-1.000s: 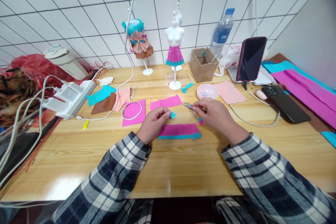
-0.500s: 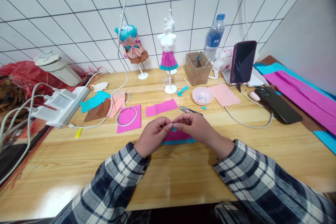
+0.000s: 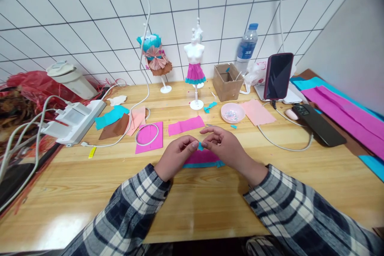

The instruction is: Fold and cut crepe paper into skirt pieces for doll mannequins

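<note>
A small blue piece of crepe paper (image 3: 201, 146) is held up between my two hands. My left hand (image 3: 179, 155) pinches it from the left with thumb and forefinger. On its other side my right hand (image 3: 228, 150) has its thumb and a bent finger closed at the paper's edge, the forefinger raised. Below the hands lies a magenta paper strip (image 3: 195, 157) with a blue border (image 3: 199, 165), partly covered by my right hand. Just beyond my fingers is a flat magenta strip (image 3: 186, 125). Scissors (image 3: 209, 125) show only a tip behind my right hand.
A white dress form (image 3: 195, 54) in a magenta skirt stands at the back, beside another dressed form (image 3: 156, 58). A pink dish (image 3: 233, 113) of small beads, a cardboard box (image 3: 228, 84) and a phone (image 3: 319, 125) are rightward. A cable (image 3: 147, 144) and power strip (image 3: 78, 122) lie left.
My right forefinger has lifted away from the small blue paper, and the right hand covers more of the scissors. The whole view has shifted slightly. My left hand keeps its pinch.
</note>
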Demonstrator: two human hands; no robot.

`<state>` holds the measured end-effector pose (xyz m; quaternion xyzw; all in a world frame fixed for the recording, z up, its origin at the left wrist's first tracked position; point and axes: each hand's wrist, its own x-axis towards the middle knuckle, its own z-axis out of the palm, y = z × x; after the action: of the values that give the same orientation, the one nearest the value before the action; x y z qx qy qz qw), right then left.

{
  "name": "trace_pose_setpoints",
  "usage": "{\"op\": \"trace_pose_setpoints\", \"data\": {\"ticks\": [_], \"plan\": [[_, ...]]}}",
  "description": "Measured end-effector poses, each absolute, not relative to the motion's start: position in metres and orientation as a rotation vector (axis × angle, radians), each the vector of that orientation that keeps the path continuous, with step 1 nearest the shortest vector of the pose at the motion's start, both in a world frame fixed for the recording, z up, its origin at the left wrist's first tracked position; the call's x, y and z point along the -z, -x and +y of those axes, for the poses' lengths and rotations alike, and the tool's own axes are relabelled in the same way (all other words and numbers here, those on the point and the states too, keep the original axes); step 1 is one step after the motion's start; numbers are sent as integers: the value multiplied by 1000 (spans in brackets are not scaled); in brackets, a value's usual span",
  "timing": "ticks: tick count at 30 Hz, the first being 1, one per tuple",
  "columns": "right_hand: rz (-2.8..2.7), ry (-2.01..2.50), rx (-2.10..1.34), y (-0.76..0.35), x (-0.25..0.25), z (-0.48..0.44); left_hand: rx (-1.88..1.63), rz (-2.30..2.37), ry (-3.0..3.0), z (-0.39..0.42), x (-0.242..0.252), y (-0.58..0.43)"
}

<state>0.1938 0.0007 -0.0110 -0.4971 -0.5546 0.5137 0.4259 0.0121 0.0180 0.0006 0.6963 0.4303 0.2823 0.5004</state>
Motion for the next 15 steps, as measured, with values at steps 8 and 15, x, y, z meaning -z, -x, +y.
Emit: {"op": "trace_pose_setpoints", "data": {"ticks": [8, 15], "plan": [[-1441, 1250, -1212, -192, 10, -2, -779, 1076, -1454, 18, 0, -16], [-1515, 1323, -1055, -192, 7, -3, -768, 1084, -1468, 18, 0, -15]]}}
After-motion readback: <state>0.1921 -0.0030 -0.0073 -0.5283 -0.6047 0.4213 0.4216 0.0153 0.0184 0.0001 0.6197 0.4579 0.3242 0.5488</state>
